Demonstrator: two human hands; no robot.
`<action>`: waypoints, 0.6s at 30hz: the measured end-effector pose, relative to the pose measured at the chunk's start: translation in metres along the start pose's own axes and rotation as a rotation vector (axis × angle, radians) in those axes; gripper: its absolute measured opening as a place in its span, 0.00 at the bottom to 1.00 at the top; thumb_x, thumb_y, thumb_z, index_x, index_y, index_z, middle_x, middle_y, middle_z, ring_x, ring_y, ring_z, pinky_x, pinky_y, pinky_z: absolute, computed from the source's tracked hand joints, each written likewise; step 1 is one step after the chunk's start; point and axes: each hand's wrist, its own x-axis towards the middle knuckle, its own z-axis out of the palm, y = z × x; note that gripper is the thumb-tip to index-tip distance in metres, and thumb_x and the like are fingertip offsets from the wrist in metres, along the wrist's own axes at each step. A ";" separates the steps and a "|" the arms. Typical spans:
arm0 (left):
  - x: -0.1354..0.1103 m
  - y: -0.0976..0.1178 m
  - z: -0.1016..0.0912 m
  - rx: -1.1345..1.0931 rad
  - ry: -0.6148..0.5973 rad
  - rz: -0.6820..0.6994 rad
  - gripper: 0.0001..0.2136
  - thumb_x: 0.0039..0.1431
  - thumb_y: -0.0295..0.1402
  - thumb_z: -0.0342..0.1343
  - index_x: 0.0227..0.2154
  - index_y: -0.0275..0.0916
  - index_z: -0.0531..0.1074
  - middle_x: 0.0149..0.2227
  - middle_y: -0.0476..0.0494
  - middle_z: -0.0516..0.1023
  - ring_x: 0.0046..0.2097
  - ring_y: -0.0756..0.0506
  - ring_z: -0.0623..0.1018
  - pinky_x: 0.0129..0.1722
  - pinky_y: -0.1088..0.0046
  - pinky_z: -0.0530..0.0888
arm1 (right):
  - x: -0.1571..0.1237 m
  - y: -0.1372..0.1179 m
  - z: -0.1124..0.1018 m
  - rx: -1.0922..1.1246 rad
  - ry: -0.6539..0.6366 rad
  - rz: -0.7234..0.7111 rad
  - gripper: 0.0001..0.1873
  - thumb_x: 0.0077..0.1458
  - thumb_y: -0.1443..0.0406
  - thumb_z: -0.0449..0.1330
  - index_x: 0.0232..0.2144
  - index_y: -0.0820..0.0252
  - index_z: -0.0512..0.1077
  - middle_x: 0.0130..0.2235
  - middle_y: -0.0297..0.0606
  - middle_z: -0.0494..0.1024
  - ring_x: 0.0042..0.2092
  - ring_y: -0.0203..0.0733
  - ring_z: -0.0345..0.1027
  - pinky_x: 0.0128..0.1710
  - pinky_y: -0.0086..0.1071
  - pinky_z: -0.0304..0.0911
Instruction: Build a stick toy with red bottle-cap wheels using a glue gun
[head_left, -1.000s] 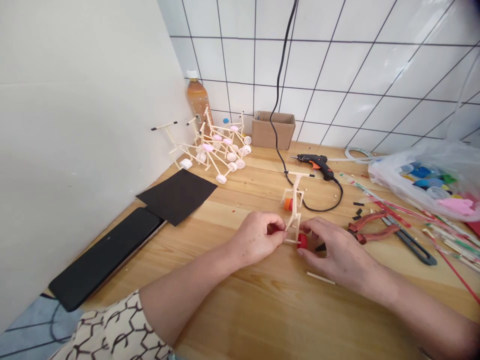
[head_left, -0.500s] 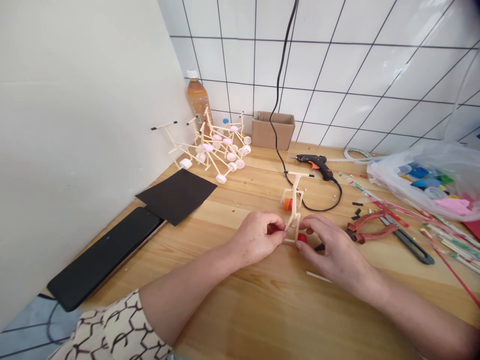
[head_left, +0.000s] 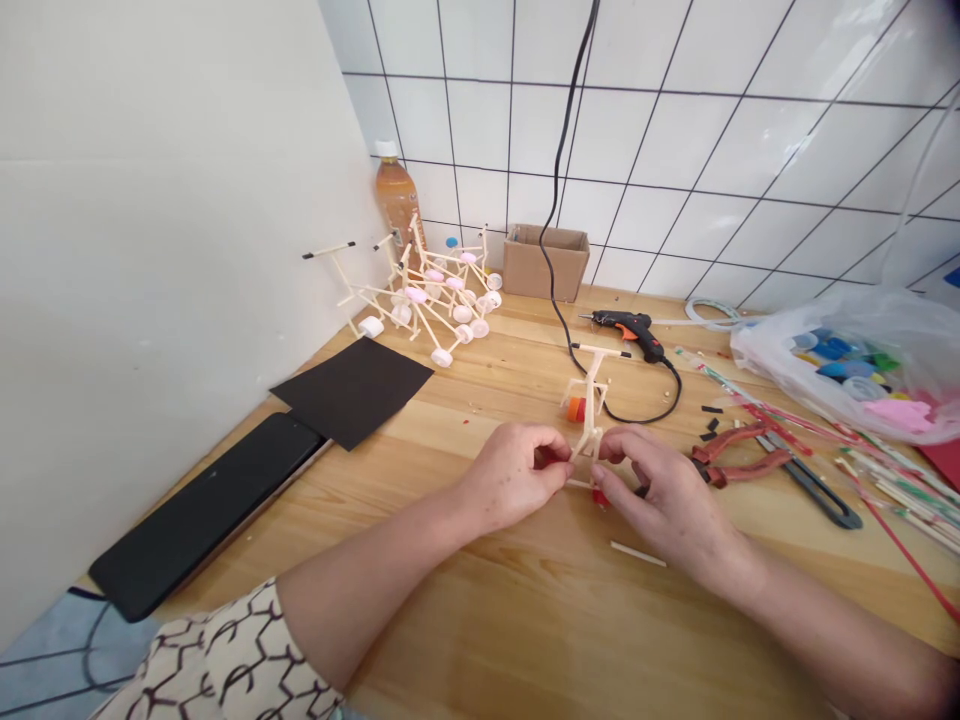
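1. The small stick frame [head_left: 589, 405] stands upright on the counter [head_left: 510, 620] between the two grips, so both can reach its near end.
2. The left grip [head_left: 517, 475] is nearly closed, thumb and forefinger around the left red cap [head_left: 551, 457], mostly hidden by them; this probably steadies that side.
3. The right grip [head_left: 667, 490] is curled with a narrow gap beside the right red cap [head_left: 599, 497], its thumb partly covering the cap; whether it pinches or only braces, I cannot tell.
4. Beyond the grips, an orange cap [head_left: 576, 409] sits low on the frame, perhaps propping the far end. The frame's pale, slim sticks rise to a straight crossbar [head_left: 601, 351] with black tips.
5. Farther past the right grip lies the glue gun [head_left: 630, 328], black plastic with an orange trigger, its nozzle turned left.
6. Right of that grip are pliers [head_left: 739, 455] with dull reddish handles, seemingly parked within reach. Just nearer than it lies a thin loose stick [head_left: 637, 553].
7. Well beyond the left grip cluster similar stick frames [head_left: 420, 290] with round white and pink parts.
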 end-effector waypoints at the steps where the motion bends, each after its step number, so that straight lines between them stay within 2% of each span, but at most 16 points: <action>1: 0.000 0.000 0.000 0.001 -0.002 0.000 0.03 0.48 0.27 0.55 0.26 0.35 0.73 0.24 0.48 0.75 0.26 0.51 0.72 0.27 0.76 0.69 | 0.000 -0.001 0.000 0.001 -0.003 0.002 0.03 0.54 0.67 0.52 0.28 0.58 0.65 0.31 0.37 0.69 0.34 0.40 0.64 0.31 0.31 0.58; 13: -0.001 0.004 0.000 -0.008 -0.012 -0.030 0.04 0.49 0.28 0.55 0.26 0.35 0.73 0.25 0.47 0.75 0.27 0.50 0.72 0.27 0.76 0.69 | 0.001 -0.001 0.001 0.051 0.000 -0.032 0.09 0.56 0.68 0.50 0.24 0.58 0.62 0.29 0.36 0.68 0.32 0.39 0.63 0.32 0.31 0.58; 18: -0.003 0.005 -0.002 0.087 -0.066 -0.018 0.06 0.41 0.27 0.59 0.26 0.36 0.71 0.24 0.49 0.72 0.26 0.50 0.71 0.26 0.76 0.67 | 0.001 -0.001 0.000 0.040 -0.005 -0.036 0.09 0.56 0.68 0.50 0.23 0.58 0.60 0.29 0.35 0.68 0.31 0.38 0.62 0.32 0.31 0.57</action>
